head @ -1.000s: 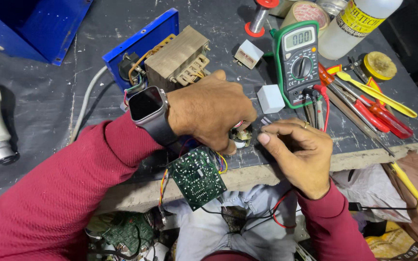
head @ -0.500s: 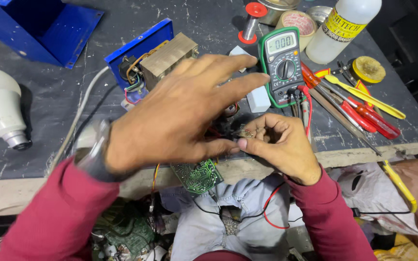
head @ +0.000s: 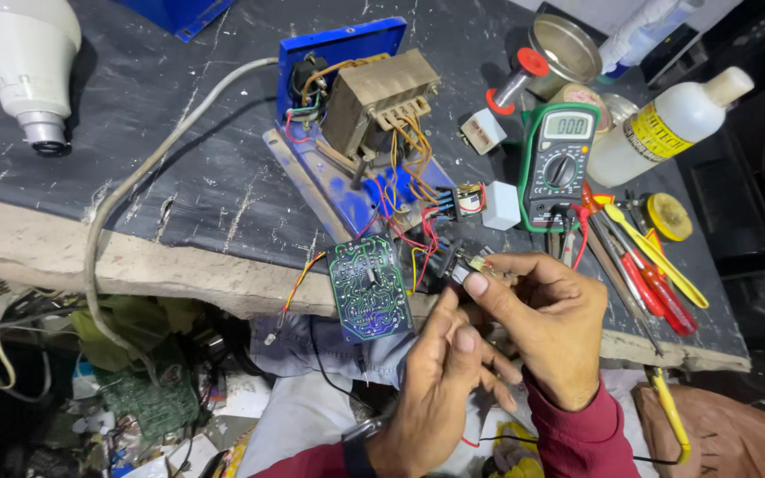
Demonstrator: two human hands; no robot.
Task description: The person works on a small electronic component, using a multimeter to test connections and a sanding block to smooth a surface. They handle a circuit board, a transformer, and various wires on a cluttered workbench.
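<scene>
At the worktop's front edge, a small wired component (head: pixel 469 263) is pinched closed in right-hand fingers (head: pixel 480 281); left hand (head: pixel 440 389) curled, empty. Thin wires may be snapped by tugging.

My dark, scratched worktop (head: pixel 179 177) has a worn, pale concrete front edge (head: pixel 179 274); below it, the shadowed floor is littered with tangled cables and scrap (head: pixel 90 389).

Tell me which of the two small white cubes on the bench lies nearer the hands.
The white cube left of the green meter; the other cube lies farther up.
</scene>
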